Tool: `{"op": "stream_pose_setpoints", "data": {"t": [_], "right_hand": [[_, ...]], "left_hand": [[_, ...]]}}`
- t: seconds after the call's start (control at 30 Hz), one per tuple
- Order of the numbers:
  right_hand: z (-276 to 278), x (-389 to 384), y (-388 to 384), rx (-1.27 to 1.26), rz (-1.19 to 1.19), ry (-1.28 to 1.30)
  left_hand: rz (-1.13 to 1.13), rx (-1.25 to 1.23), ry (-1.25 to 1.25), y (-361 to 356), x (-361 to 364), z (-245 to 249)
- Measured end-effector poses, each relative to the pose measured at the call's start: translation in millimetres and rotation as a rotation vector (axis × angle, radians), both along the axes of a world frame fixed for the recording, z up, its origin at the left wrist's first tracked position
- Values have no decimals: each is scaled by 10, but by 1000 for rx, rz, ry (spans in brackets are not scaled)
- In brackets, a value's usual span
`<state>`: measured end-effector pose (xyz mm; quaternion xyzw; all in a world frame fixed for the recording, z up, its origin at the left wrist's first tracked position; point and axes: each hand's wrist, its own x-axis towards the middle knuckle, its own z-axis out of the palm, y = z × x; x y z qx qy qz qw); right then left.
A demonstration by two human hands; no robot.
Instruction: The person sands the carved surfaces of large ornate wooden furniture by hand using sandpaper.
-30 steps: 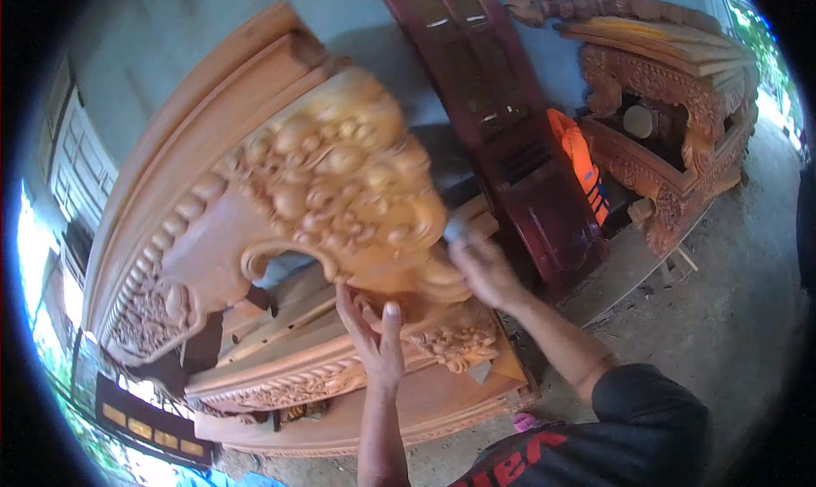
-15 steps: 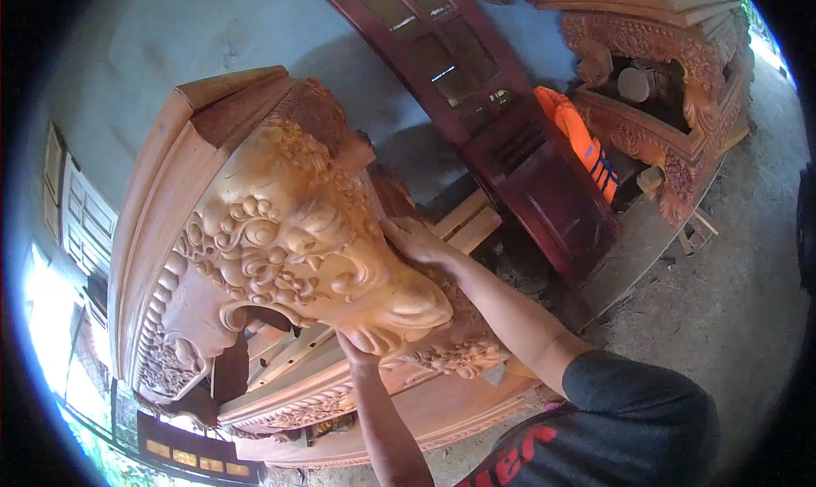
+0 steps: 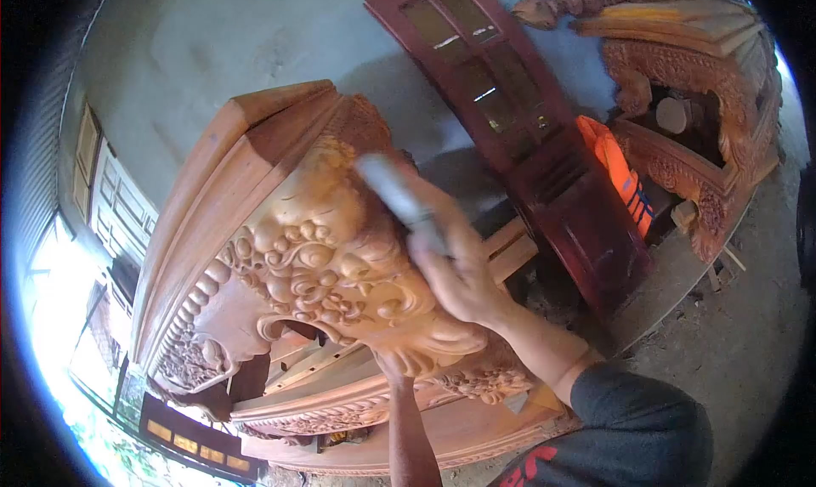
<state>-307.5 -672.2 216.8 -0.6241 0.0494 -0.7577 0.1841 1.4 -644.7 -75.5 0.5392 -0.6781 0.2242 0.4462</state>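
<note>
A large carved wooden furniture piece [image 3: 340, 266], orange-brown with scrolls, beads and clustered round shapes, stands tilted in front of me. My right hand [image 3: 459, 274] is closed around a grey oblong hand tool [image 3: 393, 188], blurred by motion. The tool lies at the right edge of the carving, near its upper corner; its exact kind cannot be made out. Under the bulging scrolled part, my left hand [image 3: 396, 366] touches the lower edge of the wood. Its fingers are mostly hidden behind the carving.
A dark red door panel with glass panes [image 3: 527, 147] leans on the blue-grey wall [image 3: 255, 28]. Beside it hangs an orange life vest [image 3: 614, 168]. Another carved wooden piece [image 3: 671, 172] stands at the right. Wooden slats [image 3: 510, 247] lie behind the carving.
My right hand has come up from behind the carving's edge, with the grey tool now in sight. My left hand stays under the carving. The whole view has shifted slightly.
</note>
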Motion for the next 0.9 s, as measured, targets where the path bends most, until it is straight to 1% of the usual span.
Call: {"op": "stream_pose_setpoints", "data": {"t": [0.07, 0.1, 0.17, 0.2, 0.27, 0.3, 0.37, 0.4, 0.43, 0.5, 0.53, 0.57, 0.63, 0.67, 0.7, 0.77, 0.8, 0.87, 0.9], "right_hand": [[394, 114, -29, -44, 155, 85], [522, 161, -129, -51, 163, 96], [744, 246, -359, -102, 291, 125], [853, 285, -482, -112, 300, 142], [973, 349, -620, 190, 854, 108], [969, 367, -581, 195, 853, 121], [963, 334, -498, 186, 701, 66], [892, 289, -417, 140, 605, 60], [849, 245, -273, 133, 591, 70], [834, 182, -43, -216, 163, 82], [859, 237, -57, -195, 99, 72], [900, 216, -71, -189, 95, 75], [1123, 132, -116, 104, 542, 288], [1174, 207, -244, 10, 550, 201], [1182, 259, -395, 14, 544, 207], [1100, 365, -595, 135, 596, 78], [976, 402, -593, 148, 597, 83], [683, 428, -490, 234, 584, -168], [471, 362, -362, 227, 431, -107]], "left_hand": [[-234, 148, 505, 38, -142, 123], [-94, 75, 231, 16, -67, 109], [197, -64, -307, -41, 101, 57], [182, -28, -247, -41, 76, 50], [100, 99, -24, -61, -37, 181], [87, 154, 51, -58, -93, 237], [82, 258, 151, -86, -204, 358], [86, 309, 183, -97, -233, 427], [94, 354, 200, -115, -256, 486], [114, 424, 229, -138, -286, 616], [118, 447, 239, -146, -300, 659], [117, 470, 248, -140, -299, 695], [119, 504, 253, -193, -300, 779], [118, 519, 256, -216, -318, 809], [119, 529, 254, -230, -328, 840], [113, 536, 254, -244, -385, 851], [114, 539, 254, -243, -407, 851], [115, 544, 254, -233, -484, 834], [120, 551, 255, -188, -526, 797]]}}
